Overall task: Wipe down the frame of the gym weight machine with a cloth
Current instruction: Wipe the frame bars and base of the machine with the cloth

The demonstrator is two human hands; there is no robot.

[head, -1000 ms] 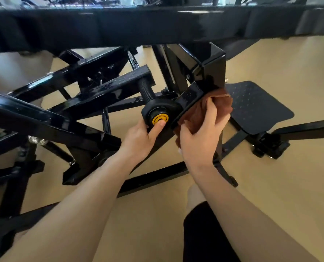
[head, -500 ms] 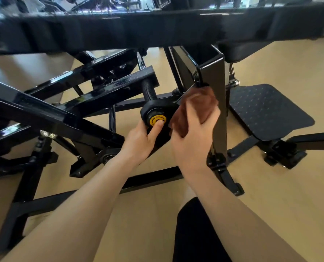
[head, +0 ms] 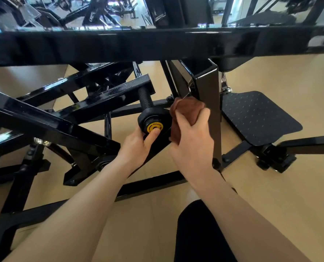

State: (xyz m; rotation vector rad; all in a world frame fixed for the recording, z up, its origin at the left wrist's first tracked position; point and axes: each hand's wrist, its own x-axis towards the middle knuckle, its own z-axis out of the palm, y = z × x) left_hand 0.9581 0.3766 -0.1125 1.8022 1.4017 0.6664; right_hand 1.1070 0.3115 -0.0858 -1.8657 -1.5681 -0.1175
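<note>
the right hand [head: 192, 144] has its grip closed round a bunched brown cloth [head: 185, 114], fingers curled over the wad and pressing it against the inner edge of the black upright post [head: 207, 95] of the machine frame. the left hand [head: 136, 146] grips the underside of the round black knob [head: 153, 120], its thumb laid on the yellow cap [head: 155, 127], apparently to steady that part. the cloth sits between knob and post, touching both or nearly so.

what could go wrong: the cloth is balled up, so only a small face meets the metal and streaks could be left on the post; a loose fold might catch on the threaded rod [head: 145, 99] above the knob or on the thin wire beside the post. the knuckles work in a narrow gap, and a quick stroke could knock them on the post's sharp corner.

room to move: the post's face runs free downward toward the floor, and the textured foot plate [head: 259, 116] lies well apart to the right. overhead the wide crossbeam [head: 157, 42] limits upward reach, and angled bars [head: 62, 118] crowd the left.
</note>
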